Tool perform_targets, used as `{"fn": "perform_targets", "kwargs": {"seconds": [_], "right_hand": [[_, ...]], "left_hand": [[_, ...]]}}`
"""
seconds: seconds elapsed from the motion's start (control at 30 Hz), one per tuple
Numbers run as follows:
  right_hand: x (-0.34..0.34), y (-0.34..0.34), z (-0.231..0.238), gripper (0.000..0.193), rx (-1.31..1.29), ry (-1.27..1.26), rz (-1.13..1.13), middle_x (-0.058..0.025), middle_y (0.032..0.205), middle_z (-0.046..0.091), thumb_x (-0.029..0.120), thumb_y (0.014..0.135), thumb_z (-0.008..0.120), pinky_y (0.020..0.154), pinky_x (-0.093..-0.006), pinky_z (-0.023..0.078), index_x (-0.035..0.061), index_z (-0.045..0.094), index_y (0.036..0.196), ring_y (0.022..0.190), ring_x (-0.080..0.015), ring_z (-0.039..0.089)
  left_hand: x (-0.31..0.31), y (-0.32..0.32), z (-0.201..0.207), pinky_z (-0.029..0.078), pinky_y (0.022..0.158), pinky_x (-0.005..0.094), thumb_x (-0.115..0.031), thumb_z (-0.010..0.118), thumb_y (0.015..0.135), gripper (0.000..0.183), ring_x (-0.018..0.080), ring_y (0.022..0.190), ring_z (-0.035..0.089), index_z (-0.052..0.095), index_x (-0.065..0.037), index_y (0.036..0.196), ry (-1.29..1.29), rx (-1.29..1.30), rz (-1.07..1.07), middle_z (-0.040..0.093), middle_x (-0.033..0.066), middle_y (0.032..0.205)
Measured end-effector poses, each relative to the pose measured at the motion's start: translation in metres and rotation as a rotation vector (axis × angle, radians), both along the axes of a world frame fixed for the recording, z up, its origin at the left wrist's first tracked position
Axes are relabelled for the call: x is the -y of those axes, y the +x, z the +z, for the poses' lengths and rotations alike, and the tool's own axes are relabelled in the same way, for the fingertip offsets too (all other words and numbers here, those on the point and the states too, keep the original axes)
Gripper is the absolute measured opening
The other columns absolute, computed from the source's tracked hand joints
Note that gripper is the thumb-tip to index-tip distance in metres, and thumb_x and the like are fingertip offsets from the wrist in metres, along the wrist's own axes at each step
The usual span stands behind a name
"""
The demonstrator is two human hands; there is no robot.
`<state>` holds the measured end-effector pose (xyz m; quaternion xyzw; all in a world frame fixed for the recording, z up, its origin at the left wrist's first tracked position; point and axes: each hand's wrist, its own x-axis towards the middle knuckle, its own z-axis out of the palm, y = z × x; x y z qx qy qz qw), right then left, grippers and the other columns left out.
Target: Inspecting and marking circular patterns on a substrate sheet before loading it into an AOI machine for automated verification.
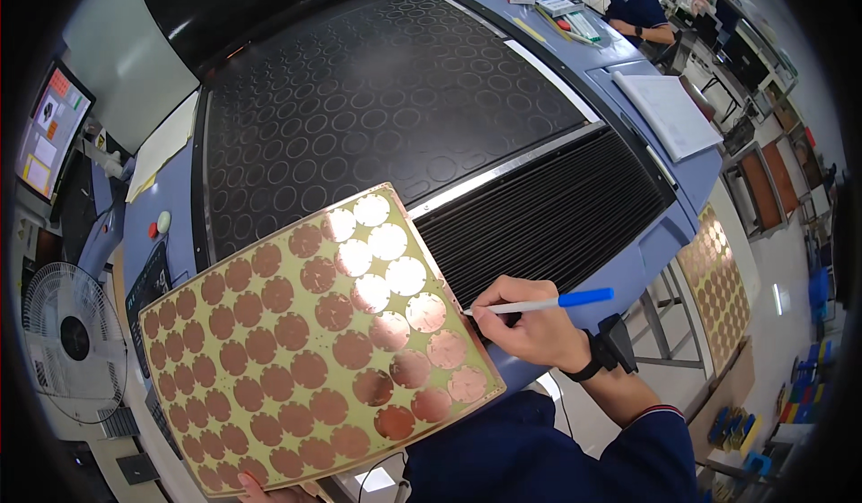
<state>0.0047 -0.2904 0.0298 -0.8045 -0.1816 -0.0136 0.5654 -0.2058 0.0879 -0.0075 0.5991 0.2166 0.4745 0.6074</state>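
A yellowish panel (310, 346) covered with several shiny copper discs lies tilted over the machine's near edge. My right hand (528, 327) grips a white pen with a blue cap (548, 303), its tip at the panel's right edge beside the copper discs. On that wrist is a black band. Only the fingertips of my left hand (269, 492) show at the bottom edge, under the panel's lower rim, holding it up.
A dark machine bed (377, 99) patterned with rings fills the middle, with a ribbed black section (548, 220) at its right. A fan (72, 341) and a monitor (49, 126) stand left. Another disc panel (718, 287) leans at right. A person (637, 4) sits far back.
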Motion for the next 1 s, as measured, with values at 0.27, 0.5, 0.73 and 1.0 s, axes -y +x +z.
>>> {"fn": "perform_targets", "kwargs": {"seconds": [0.27, 0.5, 0.73, 1.0], "right_hand": [[0.011, 0.001, 0.004, 0.006, -0.024, -0.040, 0.066, -0.0063, 0.069, 0.066, 0.005, 0.082, 0.068, 0.050, -0.0249, 0.045, -0.0001, 0.067, 0.082, 0.056, -0.0099, 0.060], [0.000, 0.000, 0.006, 0.009, 0.078, -0.043, 0.028, -0.0069, 0.068, 0.065, 0.009, 0.085, 0.069, 0.051, -0.0269, 0.045, 0.0019, 0.066, 0.080, 0.056, -0.0113, 0.059], [0.035, -0.027, -0.039, 0.010, 0.246, 0.239, -0.282, -0.0074, 0.082, 0.057, 0.008, 0.092, 0.062, 0.058, -0.0245, 0.041, 0.0013, 0.058, 0.085, 0.066, -0.0119, 0.051], [0.052, -0.016, -0.058, 0.021, 0.180, 0.225, -0.310, -0.0069, 0.078, 0.056, 0.020, 0.101, 0.055, 0.064, -0.0249, 0.042, 0.0017, 0.061, 0.092, 0.071, -0.0106, 0.053]], "left_hand": [[0.005, 0.001, -0.001, 0.052, 0.093, 0.0417, -0.025, 0.055, 0.096, 0.054, 0.0264, 0.113, 0.059, 0.040, 0.006, 0.138, -0.020, 0.019, -0.006, 0.055, 0.0192, 0.128], [-0.008, -0.020, 0.001, 0.048, 0.102, 0.0438, -0.022, 0.054, 0.096, 0.054, 0.0288, 0.120, 0.056, 0.041, 0.007, 0.139, -0.159, 0.123, -0.233, 0.053, 0.0200, 0.133], [-0.016, -0.112, 0.018, 0.045, 0.108, 0.0461, -0.015, 0.058, 0.097, 0.046, 0.0319, 0.122, 0.057, 0.049, 0.004, 0.138, -0.486, 0.500, -0.172, 0.060, 0.0183, 0.130], [0.023, -0.400, -0.142, 0.049, 0.106, 0.0336, -0.019, 0.050, 0.106, 0.033, 0.0201, 0.121, 0.058, 0.054, 0.002, 0.131, -0.370, 0.683, 0.425, 0.062, 0.0123, 0.130]]}}
